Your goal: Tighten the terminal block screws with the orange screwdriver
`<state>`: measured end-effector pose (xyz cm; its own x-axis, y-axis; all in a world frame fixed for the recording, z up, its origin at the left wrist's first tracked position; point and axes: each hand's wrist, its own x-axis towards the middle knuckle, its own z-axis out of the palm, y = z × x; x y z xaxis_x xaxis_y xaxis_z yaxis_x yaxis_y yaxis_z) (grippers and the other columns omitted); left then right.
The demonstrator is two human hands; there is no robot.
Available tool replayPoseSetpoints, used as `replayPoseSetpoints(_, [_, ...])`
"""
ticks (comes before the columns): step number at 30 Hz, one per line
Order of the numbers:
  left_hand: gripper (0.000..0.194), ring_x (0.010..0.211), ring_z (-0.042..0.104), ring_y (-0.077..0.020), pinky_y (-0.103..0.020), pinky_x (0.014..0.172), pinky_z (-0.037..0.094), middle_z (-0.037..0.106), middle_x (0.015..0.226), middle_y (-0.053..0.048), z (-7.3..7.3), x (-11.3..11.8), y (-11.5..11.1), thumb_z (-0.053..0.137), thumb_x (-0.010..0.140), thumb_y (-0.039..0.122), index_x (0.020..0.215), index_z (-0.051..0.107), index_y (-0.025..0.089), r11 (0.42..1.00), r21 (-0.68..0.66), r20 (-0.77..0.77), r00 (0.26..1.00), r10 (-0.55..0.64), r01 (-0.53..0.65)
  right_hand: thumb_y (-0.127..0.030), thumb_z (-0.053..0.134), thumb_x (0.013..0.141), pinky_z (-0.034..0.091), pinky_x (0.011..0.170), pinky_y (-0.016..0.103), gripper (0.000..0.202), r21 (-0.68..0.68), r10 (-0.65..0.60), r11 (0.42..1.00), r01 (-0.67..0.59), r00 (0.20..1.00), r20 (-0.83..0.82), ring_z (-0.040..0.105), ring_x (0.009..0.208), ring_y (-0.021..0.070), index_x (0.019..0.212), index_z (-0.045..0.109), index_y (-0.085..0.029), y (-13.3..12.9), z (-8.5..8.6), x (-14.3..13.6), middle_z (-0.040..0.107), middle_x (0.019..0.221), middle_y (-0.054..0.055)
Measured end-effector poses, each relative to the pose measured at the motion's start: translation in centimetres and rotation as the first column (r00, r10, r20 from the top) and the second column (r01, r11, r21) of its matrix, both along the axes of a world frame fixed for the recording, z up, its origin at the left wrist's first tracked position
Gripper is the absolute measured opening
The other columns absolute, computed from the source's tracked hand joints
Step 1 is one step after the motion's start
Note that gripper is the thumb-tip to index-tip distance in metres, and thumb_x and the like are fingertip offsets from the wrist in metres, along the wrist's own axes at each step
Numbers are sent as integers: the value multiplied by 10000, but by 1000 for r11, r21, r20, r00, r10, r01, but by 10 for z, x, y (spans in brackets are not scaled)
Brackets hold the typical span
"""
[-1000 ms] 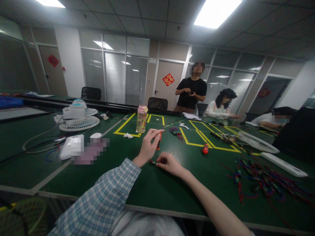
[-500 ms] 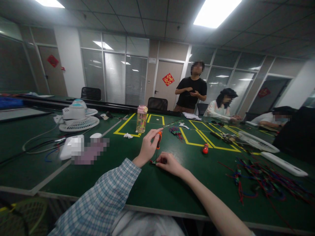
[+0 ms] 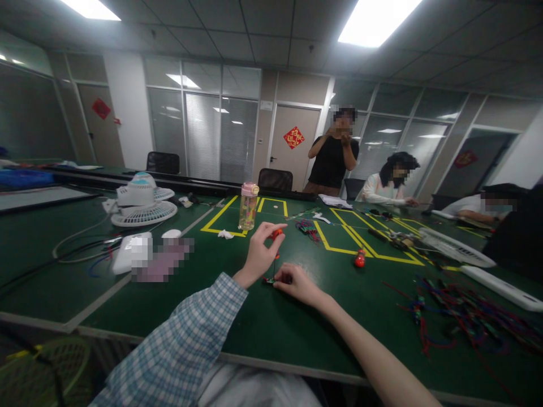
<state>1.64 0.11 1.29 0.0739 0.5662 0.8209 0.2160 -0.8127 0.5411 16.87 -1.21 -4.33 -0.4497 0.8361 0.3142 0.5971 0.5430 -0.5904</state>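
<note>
My left hand [image 3: 259,252] is closed round the orange and black handle of a screwdriver [image 3: 277,233], partly hidden by the fingers. The tool stands upright, its thin shaft pointing down at a small green circuit board [image 3: 268,280] on the table. With bent fingers, my right hand [image 3: 299,284] pinches the board's right side against the tabletop. How the tip meets the board is too small to make out. A second screwdriver with a red handle [image 3: 360,259] rests to the right.
The green table [image 3: 250,333] carries a pink-lidded bottle [image 3: 248,209], white fans [image 3: 144,212], a bundle of wired boards [image 3: 307,229] and a larger wire heap [image 3: 462,316]. White plastic casings [image 3: 500,287] lie at the right. A standing person [image 3: 333,161] and seated people are across the table.
The fingers of my left hand have shifted on the screwdriver's handle, while my right hand stays on the board. The standing person has raised both hands. The view has turned slightly left.
</note>
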Motion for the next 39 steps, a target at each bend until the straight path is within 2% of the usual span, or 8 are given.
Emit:
replayPoseSetpoints(3, [146, 856, 547, -149, -253, 751, 462, 539, 916, -32, -1, 0, 0, 583, 857, 258, 963, 671, 209, 999, 4, 22, 999, 43, -43, -97, 684, 711, 402, 584, 215, 63, -2, -4, 1000, 4, 1000, -3, 514, 611, 105, 753, 662, -140, -1, 1, 0, 558, 705, -12])
replayPoseSetpoints(7, [272, 931, 556, -149, -274, 842, 449, 563, 985, -42, -1, 0, -1, 420, 942, 235, 1115, 629, 230, 999, -12, 0, 999, -39, 39, -94, 679, 712, 399, 582, 214, 62, 2, -2, 1000, 2, 1000, 10, 514, 616, 107, 746, 660, -142, -2, 3, -1, 559, 699, -13])
replayPoseSetpoints(10, [295, 876, 569, -141, -270, 804, 462, 592, 973, -38, -1, 1, -1, 421, 942, 230, 1191, 579, 227, 996, -23, 1, 997, -82, 82, -99, 680, 714, 401, 583, 214, 63, 2, -4, 1000, 4, 1000, 6, 516, 615, 107, 754, 659, -143, -2, 2, 0, 563, 704, -13])
replayPoseSetpoints(15, [206, 835, 559, -145, -255, 744, 463, 577, 923, -28, -2, 1, 1, 579, 865, 266, 1055, 644, 216, 1000, 5, 8, 1000, 9, -9, -112, 682, 723, 404, 586, 215, 60, -1, 2, 1000, -2, 1000, 1, 520, 616, 106, 773, 664, -141, 1, -2, 1, 564, 713, -11])
replayPoseSetpoints(21, [294, 953, 563, -145, -276, 859, 441, 598, 1031, -39, 0, 0, -1, 410, 947, 204, 1178, 590, 230, 998, -2, -18, 998, -56, 56, -99, 686, 715, 398, 579, 209, 67, 0, 6, 1000, -6, 1000, 6, 514, 612, 104, 758, 657, -142, 1, 0, 0, 562, 711, -15])
replayPoseSetpoints(28, [185, 838, 551, -136, -249, 761, 456, 557, 926, -27, -2, 1, -1, 539, 888, 234, 1032, 653, 210, 999, 32, -4, 999, 38, -38, -92, 681, 715, 399, 578, 214, 63, -4, 1, 1000, -1, 1000, 11, 511, 611, 109, 752, 660, -138, -1, 3, -1, 557, 699, -10])
replayPoseSetpoints(33, [264, 941, 556, -149, -265, 833, 449, 581, 1007, -40, 0, 1, -2, 426, 940, 209, 1126, 613, 216, 1000, 22, -19, 1000, -4, 4, -100, 677, 720, 404, 585, 214, 58, -3, 0, 1000, 0, 1000, 17, 517, 622, 109, 753, 662, -146, -1, 3, -1, 566, 716, -8])
replayPoseSetpoints(39, [247, 825, 538, -133, -249, 750, 453, 543, 909, -17, -3, 1, 1, 558, 877, 229, 1117, 617, 229, 998, 47, -14, 999, 46, -45, -101, 681, 715, 407, 585, 215, 64, -5, -4, 1000, 4, 1000, 8, 516, 617, 105, 761, 659, -141, -1, 1, 0, 567, 720, -8])
